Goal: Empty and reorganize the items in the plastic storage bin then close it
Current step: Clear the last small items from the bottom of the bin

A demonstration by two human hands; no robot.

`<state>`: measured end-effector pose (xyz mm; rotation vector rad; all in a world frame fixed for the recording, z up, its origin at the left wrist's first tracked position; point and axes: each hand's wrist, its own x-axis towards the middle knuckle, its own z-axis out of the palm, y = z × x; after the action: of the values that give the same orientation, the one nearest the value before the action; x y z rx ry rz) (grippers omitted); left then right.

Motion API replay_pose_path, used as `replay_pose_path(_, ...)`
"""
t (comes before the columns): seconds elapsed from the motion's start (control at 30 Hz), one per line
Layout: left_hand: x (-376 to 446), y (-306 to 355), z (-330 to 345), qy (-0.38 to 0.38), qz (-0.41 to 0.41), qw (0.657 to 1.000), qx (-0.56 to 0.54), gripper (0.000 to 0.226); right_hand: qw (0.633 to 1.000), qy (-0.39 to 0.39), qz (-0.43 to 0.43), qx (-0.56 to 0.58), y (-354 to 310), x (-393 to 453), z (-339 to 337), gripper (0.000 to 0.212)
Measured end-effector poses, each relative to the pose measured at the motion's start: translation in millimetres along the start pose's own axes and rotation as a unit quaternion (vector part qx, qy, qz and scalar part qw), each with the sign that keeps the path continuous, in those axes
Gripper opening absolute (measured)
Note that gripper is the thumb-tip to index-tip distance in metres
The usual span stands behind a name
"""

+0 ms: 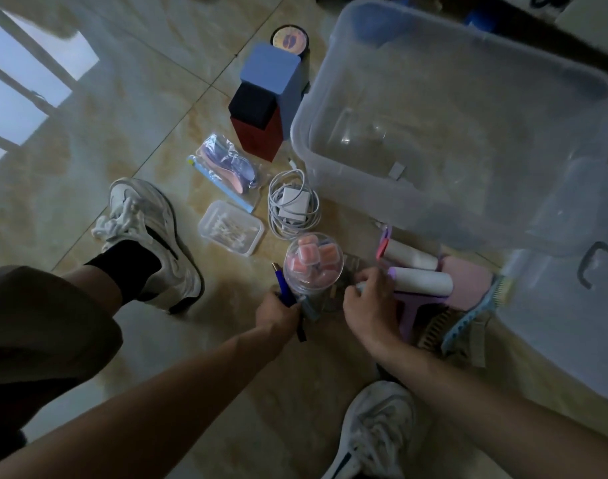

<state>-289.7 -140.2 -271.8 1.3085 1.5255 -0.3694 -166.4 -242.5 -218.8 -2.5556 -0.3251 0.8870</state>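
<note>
- Clear plastic storage bin (416, 216) sits far right on tiled floor (122, 133), nearly emptied; only a small whitish piece + faint clear item visible inside. Translucent lid (572, 305) lies off, near right of bin.
- Left hand (277, 311) curled round blue pen (282, 285) w/ other thin bits, prob. gathered as a bundle for repacking.
- Right hand (368, 302) curled at a small whitish item beside purple-handled lint roller (421, 283); exact grip can't tell.
- Clear round tub (309, 264) between hands, holds pink-orange pieces.
- Laid out left of bin, prob. sorted by type: small clear box of cotton swabs (230, 228), white charger w/ coiled cable (293, 203), zip bag of insoles (226, 164), stacked blue/dark/red boxes (268, 98).
</note>
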Motion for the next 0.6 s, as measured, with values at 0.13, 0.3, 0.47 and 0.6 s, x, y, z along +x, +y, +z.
replay_pose_path(0.13,5,7,-6,0.008,0.017,0.999,0.029,0.021,0.973,0.105,-0.195,0.064,-2,-14,-20,0.026)
replay_pose_path(0.3,4,14,-11,0.043,0.009,0.999,0.015,0.011,0.956,0.098,-0.262,0.094,-21,-1,-22,0.018)
replay_pose_path(0.47,7,17,-16,0.034,0.0,0.999,-0.008,0.009,0.972,0.085,-0.212,0.062,-20,11,-5,0.02)
replay_pose_path(0.6,10,17,-19,0.031,-0.003,0.999,0.007,0.01,0.971,0.098,-0.209,0.062,-23,12,-3,0.022)
